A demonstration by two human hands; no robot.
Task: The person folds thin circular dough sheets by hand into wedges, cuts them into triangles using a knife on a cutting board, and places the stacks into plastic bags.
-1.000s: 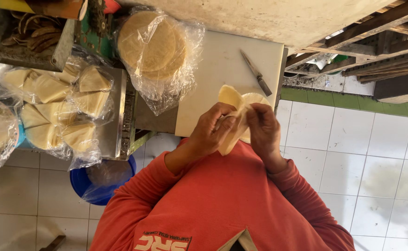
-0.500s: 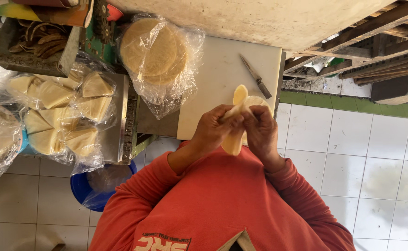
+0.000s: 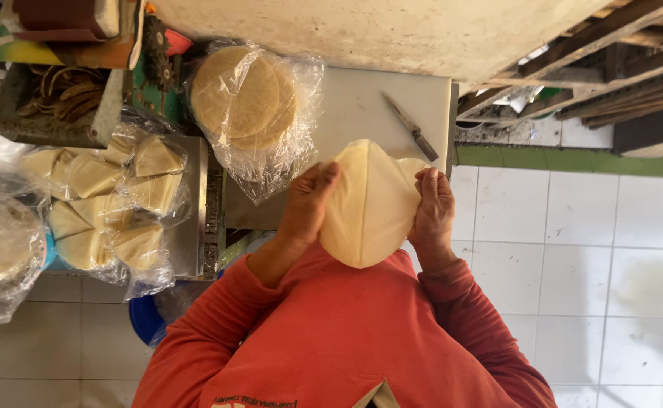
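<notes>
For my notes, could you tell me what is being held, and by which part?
A pale round wrapper, held by opposite side edges: left hand on one, right hand on the other.

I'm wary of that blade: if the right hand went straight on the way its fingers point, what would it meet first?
Probably the knife on the cutting board, just beyond the right hand holding the pale sheet; depth is unclear, so it might pass above.

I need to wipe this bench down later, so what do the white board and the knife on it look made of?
The white cutting board looks like smooth matte plastic: uniform white, no grain. The knife seems to have a dull grey metal blade and a dark handle, plastic or wood; too small to tell.
</notes>
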